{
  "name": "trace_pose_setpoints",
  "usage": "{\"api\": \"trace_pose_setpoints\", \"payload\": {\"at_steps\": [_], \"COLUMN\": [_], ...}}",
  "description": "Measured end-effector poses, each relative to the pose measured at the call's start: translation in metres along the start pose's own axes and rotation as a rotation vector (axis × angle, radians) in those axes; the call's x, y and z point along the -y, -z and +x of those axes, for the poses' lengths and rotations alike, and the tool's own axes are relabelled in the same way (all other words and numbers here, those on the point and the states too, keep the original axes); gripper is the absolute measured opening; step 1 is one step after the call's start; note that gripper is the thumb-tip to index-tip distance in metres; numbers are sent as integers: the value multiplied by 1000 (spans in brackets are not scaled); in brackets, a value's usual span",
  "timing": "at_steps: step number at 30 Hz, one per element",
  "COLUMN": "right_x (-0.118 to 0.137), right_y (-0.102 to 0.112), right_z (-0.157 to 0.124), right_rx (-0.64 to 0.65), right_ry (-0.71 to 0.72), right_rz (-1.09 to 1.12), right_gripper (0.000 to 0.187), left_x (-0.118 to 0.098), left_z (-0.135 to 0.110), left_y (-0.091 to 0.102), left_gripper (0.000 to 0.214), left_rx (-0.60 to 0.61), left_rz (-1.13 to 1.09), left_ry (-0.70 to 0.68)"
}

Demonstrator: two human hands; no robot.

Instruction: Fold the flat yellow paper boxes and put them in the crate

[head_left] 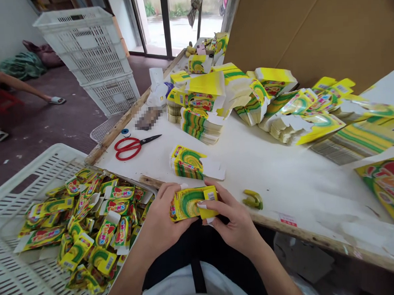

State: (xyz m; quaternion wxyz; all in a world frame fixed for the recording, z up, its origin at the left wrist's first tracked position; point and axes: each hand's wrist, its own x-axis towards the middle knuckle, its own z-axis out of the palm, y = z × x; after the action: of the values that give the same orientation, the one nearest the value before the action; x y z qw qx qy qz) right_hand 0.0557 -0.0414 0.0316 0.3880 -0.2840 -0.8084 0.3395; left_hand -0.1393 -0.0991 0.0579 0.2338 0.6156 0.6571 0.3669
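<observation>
A small yellow and green carton [188,203] is held between my two hands, just over the table's front edge. My left hand [164,218] grips its left end, thumb underneath and fingers behind. The fingers of my right hand [231,215] pinch the end flap at the right, which carries a barcode. Just beyond my hands lies a short stack of flattened cartons [187,162]. To the left, a white plastic crate [58,155] holds many small cartons [118,207] of the same print.
Red-handled scissors [128,148] lie on the table [269,161] at left. Stacks of flat cartons [202,125] fill its far side. A green peel-like scrap [252,199] is near the front edge. Tall white crates [88,52] stand on the floor; a person's legs [21,85] show at far left.
</observation>
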Motion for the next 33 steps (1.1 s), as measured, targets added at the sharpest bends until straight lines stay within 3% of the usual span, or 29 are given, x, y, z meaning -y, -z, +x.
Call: {"api": "trace_pose_setpoints", "payload": {"at_steps": [3, 6, 8, 11, 15, 20, 22, 25, 29, 31, 33], "right_x": [-1, -2, -1, 0, 1, 2, 2, 2, 8, 11, 12], "right_y": [-1, 2, 4, 7, 10, -1, -6, -10, -16, -22, -26], "right_z": [0, 2, 3, 3, 4, 5, 5, 5, 6, 8, 13], "right_rx": [-31, -32, 0, 114, 224, 53, -40, -24, -41, -86, -71], "right_ry": [3, 14, 26, -16, -70, -71, -85, -106, -103, -116, -127], "right_rz": [-30, -73, -88, -74, -47, -29, -14, -8, 20, 4, 24], "right_gripper": [26, 25, 24, 23, 25, 25, 43, 69, 52, 51, 66], "left_x": [0, 1, 1, 3, 5, 1, -1, -1, -1, -1, 2], "left_z": [1, 4, 7, 9, 9, 8, 5, 0, -1, 1, 1], "left_y": [0, -3, -6, -8, -9, -11, -13, -16, -19, -12, 7], "left_gripper": [69, 50, 41, 44, 43, 42, 41, 39, 38, 40, 42], "left_rx": [4, -15, -104, -198, -229, -172, -127, -97, -73, -90, -146], "left_rz": [-289, -684, -778, -781, -782, -832, -883, -927, -908, -859, -749], "left_ry": [185, 322, 374, 404, 404, 414, 415, 422, 446, 447, 413]}}
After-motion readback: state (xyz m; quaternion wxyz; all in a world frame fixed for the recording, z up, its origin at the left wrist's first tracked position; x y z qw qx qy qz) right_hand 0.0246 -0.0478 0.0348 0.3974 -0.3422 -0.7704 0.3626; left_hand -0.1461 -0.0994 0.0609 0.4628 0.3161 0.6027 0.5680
